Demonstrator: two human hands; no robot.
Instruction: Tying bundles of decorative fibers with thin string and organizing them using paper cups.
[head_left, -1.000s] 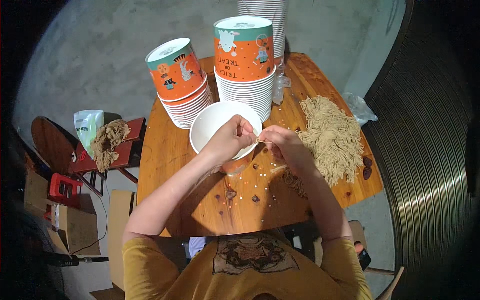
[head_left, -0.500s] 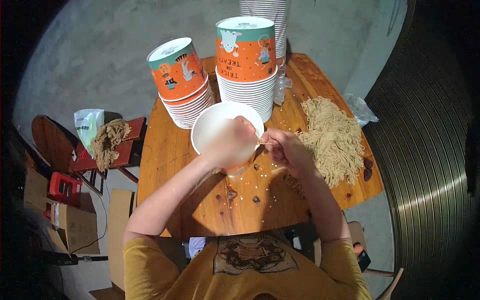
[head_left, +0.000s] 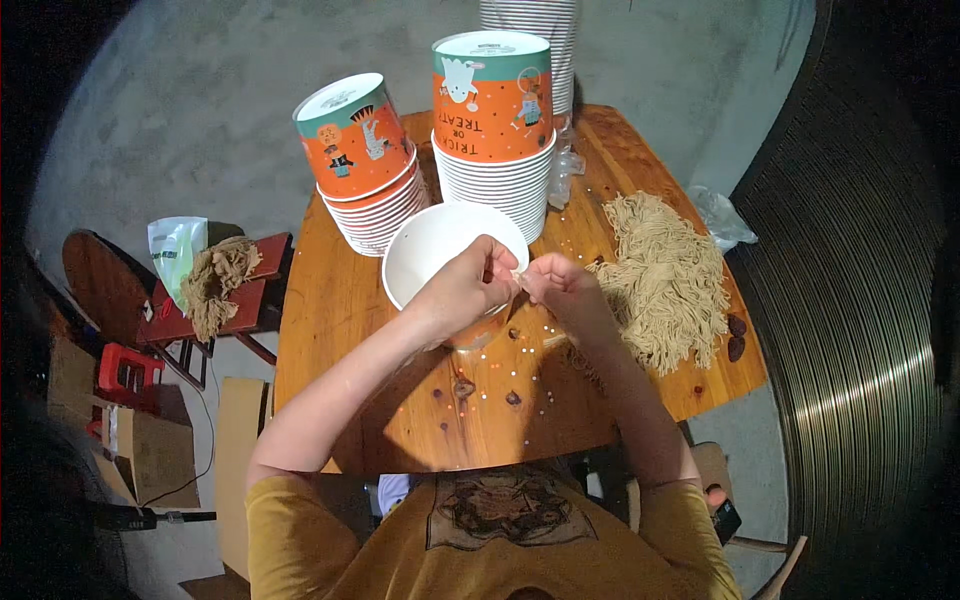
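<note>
Right hand (head_left: 572, 297) has shifted, pinching pale strand (head_left: 517, 277) beside left hand (head_left: 466, 289)

The place looks like a small makeshift workroom, shown by its bare grey wall (head_left: 240, 130), ribbed metal shutter (head_left: 860, 330) and plain wooden table (head_left: 420, 435) crowded with nested stacks of orange paper buckets (head_left: 493, 110) and a heap of beige string (head_left: 665, 285), with cardboard boxes (head_left: 160, 455) standing nearby.

The cord heap (head_left: 667, 285) lies right of the bucket (head_left: 425, 245).
</note>
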